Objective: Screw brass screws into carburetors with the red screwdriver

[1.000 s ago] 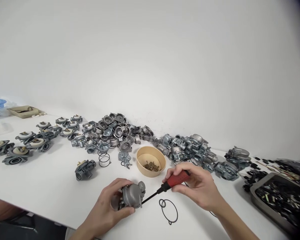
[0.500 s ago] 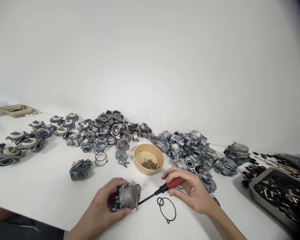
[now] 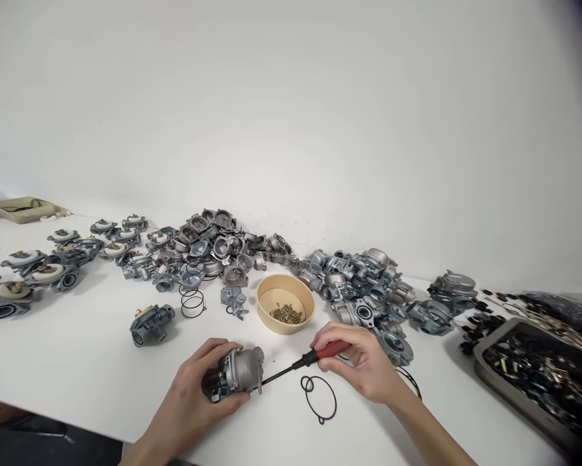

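A grey metal carburetor (image 3: pixel 242 370) lies on its side in my left hand (image 3: pixel 193 391), fingers over its top and thumb along its lower edge. My right hand (image 3: pixel 356 362) is closed round the red handle of a screwdriver (image 3: pixel 283 372). Its dark shaft points left, and the tip is hidden at the lower side of the carburetor. Just right of the shaft, a black rubber gasket ring (image 3: pixel 336 404) lies on the white table. Behind the hands stands a round tan bowl (image 3: pixel 285 328) with small brass-coloured screws (image 3: pixel 287 314) in it.
Heaped metal bowl covers (image 3: pixel 213 243) and carburetor bodies (image 3: pixel 363 285) lie against the wall. Bodies with white floats (image 3: pixel 52 275) spread at left, one carburetor body (image 3: pixel 152 325) nearer. Black rings (image 3: pixel 192 303) lie beyond it. A metal tray (image 3: pixel 509 395) of small parts stands at right.
The view has shifted slightly, so the things on the table appear a little further left and higher. My right fingers have closed more around the screwdriver handle. Both hands keep their holds.
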### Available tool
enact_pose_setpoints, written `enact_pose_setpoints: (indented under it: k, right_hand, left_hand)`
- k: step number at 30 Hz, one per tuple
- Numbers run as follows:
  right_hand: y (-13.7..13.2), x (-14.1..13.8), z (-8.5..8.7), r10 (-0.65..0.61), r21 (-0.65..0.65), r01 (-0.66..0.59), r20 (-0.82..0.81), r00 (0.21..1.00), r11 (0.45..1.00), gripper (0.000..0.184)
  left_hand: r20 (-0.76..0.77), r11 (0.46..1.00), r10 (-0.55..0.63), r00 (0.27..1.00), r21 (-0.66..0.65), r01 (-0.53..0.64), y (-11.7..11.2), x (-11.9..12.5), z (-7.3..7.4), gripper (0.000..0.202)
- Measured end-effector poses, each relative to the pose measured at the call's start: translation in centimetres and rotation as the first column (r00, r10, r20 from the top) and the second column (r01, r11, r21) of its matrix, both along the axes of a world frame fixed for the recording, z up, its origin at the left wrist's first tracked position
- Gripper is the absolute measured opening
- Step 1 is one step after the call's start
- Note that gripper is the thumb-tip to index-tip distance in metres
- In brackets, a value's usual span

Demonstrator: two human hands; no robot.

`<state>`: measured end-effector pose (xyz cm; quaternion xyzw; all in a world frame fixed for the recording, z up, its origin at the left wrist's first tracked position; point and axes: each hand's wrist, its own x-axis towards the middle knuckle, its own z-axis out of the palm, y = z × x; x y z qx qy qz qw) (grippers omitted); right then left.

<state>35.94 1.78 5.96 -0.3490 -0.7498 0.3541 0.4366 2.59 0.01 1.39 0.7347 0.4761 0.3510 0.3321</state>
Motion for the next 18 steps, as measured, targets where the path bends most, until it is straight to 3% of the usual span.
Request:
enact_pose_setpoints:
  k: [3, 8, 18]
  right_hand:
    - [0.5, 0.9, -0.1, -0.031, -0.001, 0.031, -0.045, 0.999, 1.000, 0.009]
    - [0.6, 1.4, -0.9, -0.179, -0.049, 0.173, -0.259, 0.949, 0.984, 0.009]
    - [0.1, -0.9, -1.4, -0.117, -0.102, 0.094, -0.256, 0.960, 0.990, 0.012]
  left_hand:
    - [0.008, 0.996, 0.042, 0.999, 0.081, -0.043, -0.3, 0.2, -0.3, 0.050]
    - [0.028, 0.979, 0.052, 0.998, 0.196, -0.056, -0.9, 0.1, -1.1, 0.049]
    - [-0.029, 0.961, 0.013, 1.000, 0.278, -0.004, -1.0, -0.1, -1.7, 0.048]
